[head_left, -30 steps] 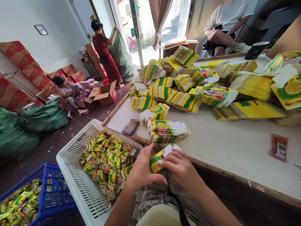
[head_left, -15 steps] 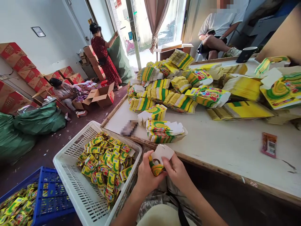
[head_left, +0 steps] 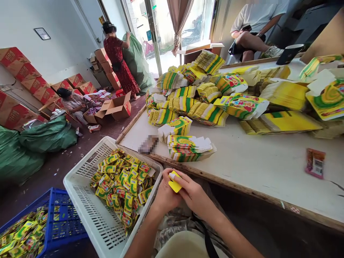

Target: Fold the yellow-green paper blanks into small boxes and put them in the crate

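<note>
Between my hands, just off the table's front edge, is a small yellow cardboard box (head_left: 175,185), partly hidden by my fingers. My left hand (head_left: 166,195) is wrapped round it from the left. The fingers of my right hand (head_left: 190,191) press on its top and right side. Close by on the left stands a white plastic basket (head_left: 80,204), part filled with small folded yellow-green boxes (head_left: 126,190). A stack of flat cartons (head_left: 190,147) lies on the table just beyond my hands.
Bundles of flat yellow cartons (head_left: 199,105) cover the far part of the white table (head_left: 258,165). A small packet (head_left: 315,163) lies at right, a dark cup (head_left: 288,54) farther back. A blue crate (head_left: 63,218) holds more boxes. Co-workers include a person in red (head_left: 115,57) holding a green sack (head_left: 135,61).
The small box has turned in my hands: its white flap no longer stands up, and a plain yellow side shows. My right fingers have moved over it. The person in red has lowered an arm.
</note>
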`<act>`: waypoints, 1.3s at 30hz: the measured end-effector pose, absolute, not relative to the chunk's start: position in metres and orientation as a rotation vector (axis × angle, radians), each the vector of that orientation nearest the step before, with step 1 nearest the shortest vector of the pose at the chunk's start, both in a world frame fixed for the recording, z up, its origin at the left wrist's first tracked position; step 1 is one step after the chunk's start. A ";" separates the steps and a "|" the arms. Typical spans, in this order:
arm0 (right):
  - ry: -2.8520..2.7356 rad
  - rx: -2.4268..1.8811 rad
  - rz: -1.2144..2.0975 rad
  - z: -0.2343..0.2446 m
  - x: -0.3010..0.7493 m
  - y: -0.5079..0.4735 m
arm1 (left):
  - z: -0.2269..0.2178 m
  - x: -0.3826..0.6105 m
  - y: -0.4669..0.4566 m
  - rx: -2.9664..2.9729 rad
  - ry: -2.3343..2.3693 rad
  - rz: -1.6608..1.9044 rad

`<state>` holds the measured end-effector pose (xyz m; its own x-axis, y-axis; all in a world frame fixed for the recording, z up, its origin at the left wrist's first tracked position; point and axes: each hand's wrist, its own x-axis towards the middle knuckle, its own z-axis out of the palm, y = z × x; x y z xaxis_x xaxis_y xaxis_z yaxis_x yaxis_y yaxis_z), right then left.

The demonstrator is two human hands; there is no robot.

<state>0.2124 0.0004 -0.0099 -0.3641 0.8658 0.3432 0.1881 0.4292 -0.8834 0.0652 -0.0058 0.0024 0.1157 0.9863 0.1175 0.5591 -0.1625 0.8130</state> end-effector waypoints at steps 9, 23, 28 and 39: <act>-1.955 -0.949 0.900 -0.012 0.233 0.017 | 0.016 0.047 -0.010 1.887 1.648 0.791; -1.948 -0.935 0.923 0.000 0.239 0.011 | 0.028 0.050 -0.009 2.020 1.545 0.738; -1.925 -0.876 0.903 -0.008 0.249 0.019 | 0.020 0.046 -0.006 1.929 1.580 0.865; -1.910 -0.915 0.721 -0.015 0.246 0.019 | 0.010 0.042 0.004 0.804 1.318 1.318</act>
